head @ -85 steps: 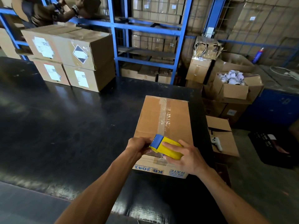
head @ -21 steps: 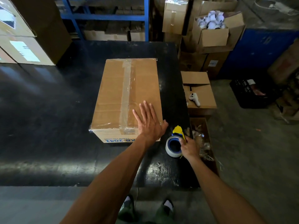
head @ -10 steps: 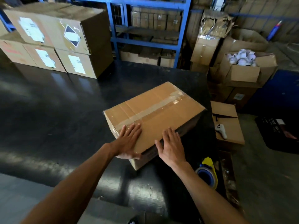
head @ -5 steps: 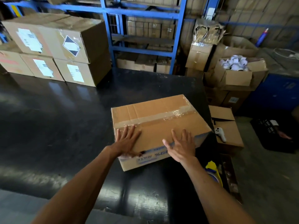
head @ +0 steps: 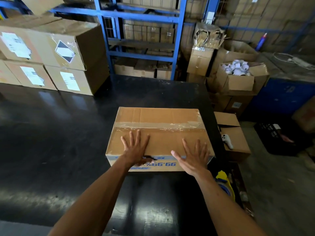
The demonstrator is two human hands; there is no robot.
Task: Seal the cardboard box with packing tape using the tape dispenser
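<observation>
A brown cardboard box (head: 160, 118) lies on the black table (head: 51, 142), its long side facing me, blue print on the near face. A strip of clear tape (head: 158, 125) runs left to right across its top seam. My left hand (head: 135, 149) rests flat on the near left of the top, fingers spread, thumb over the front edge. My right hand (head: 194, 156) lies flat on the near right corner, fingers apart. The yellow and blue tape dispenser (head: 224, 183) sits on the table's right edge, partly hidden behind my right forearm; neither hand touches it.
Stacked labelled cartons (head: 51, 57) stand at the table's back left. Blue metal shelving (head: 141, 31) rises behind. Off the right edge sit a low carton with a white controller (head: 226, 141), an open box of white rolls (head: 237, 70) and a black crate (head: 279, 138).
The box has turned further, so its long side now squarely faces me and the tape runs crosswise. Both hands stayed flat on its top. The dispenser stayed on the table.
</observation>
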